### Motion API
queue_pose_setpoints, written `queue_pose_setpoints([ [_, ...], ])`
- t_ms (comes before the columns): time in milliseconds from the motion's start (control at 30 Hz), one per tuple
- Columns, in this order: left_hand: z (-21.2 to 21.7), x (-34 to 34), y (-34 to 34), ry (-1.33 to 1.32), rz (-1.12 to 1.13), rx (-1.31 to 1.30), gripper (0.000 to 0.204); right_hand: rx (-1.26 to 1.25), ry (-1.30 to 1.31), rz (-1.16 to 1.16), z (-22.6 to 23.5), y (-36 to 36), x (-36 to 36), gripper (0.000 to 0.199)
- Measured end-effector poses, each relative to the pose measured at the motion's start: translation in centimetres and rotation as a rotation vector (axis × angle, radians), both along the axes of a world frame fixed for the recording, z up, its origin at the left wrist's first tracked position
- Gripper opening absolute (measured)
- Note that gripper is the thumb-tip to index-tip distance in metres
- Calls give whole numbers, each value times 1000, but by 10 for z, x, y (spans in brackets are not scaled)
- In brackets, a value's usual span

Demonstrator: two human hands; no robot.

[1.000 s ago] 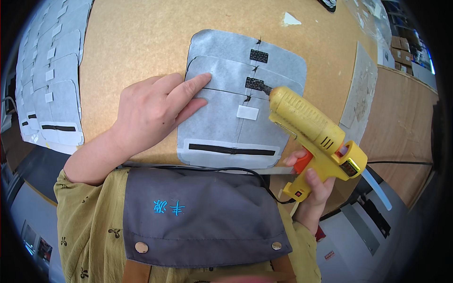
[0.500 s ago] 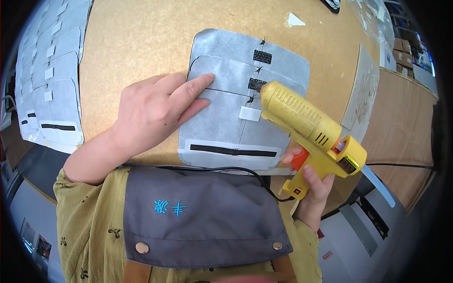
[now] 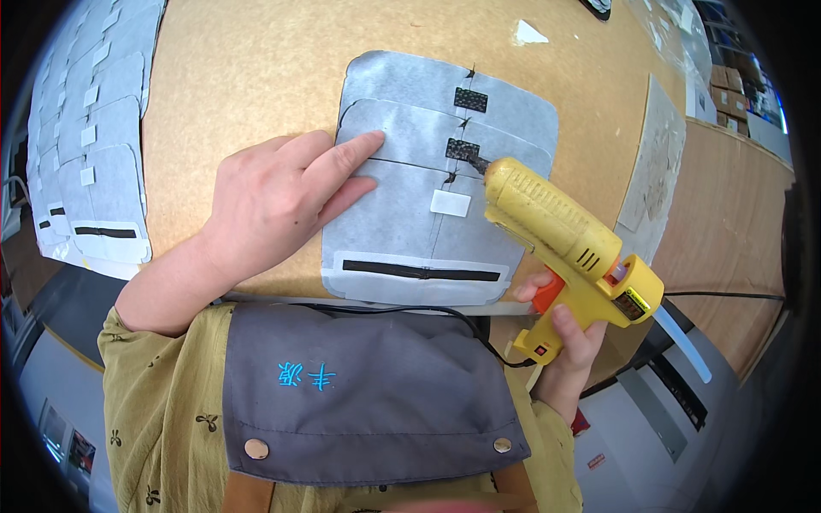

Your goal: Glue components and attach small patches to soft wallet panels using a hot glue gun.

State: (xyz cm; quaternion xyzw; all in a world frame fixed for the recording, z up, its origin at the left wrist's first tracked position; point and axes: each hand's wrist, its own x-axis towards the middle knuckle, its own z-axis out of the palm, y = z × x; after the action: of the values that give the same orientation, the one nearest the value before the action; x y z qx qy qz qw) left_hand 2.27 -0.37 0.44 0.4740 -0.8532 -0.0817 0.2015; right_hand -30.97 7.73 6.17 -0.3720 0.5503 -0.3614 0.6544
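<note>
Several grey fabric panels [image 3: 385,205] overlap in a stack on the table before me. The nearest one carries a white strip with a black slit [image 3: 421,271] and a small white patch [image 3: 450,203]. Two black textured patches [image 3: 471,100] show on the panels behind. My left hand [image 3: 286,184] rests on the stack's left side, fingers stretched out flat. In my right hand [image 3: 560,316] is a yellow hot glue gun [image 3: 556,214], gripped by its handle with a finger at the orange trigger. Its dark nozzle tip reaches the right edge of the nearer black patch.
More grey panels [image 3: 111,120] with white patches lie overlapped at the table's left. A pale board [image 3: 650,179] lies along the right edge, with a white scrap [image 3: 530,32] farther back. The gun's black cord [image 3: 410,306] runs along the front edge. Cardboard boxes [image 3: 729,94] stand far right.
The glue gun has shifted slightly right and down, so its nozzle tip and more of the nearer black patch now show. My left hand has barely moved.
</note>
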Motion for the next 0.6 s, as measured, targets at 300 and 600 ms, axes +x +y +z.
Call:
queue_pose_setpoints([
  [300, -3, 1, 1, 46, -7, 12, 47, -65, 144, -84, -3, 3, 5, 55],
  [600, -2, 0, 0, 55, -13, 9, 47, -7, -30, 0, 1, -9, 9, 55],
])
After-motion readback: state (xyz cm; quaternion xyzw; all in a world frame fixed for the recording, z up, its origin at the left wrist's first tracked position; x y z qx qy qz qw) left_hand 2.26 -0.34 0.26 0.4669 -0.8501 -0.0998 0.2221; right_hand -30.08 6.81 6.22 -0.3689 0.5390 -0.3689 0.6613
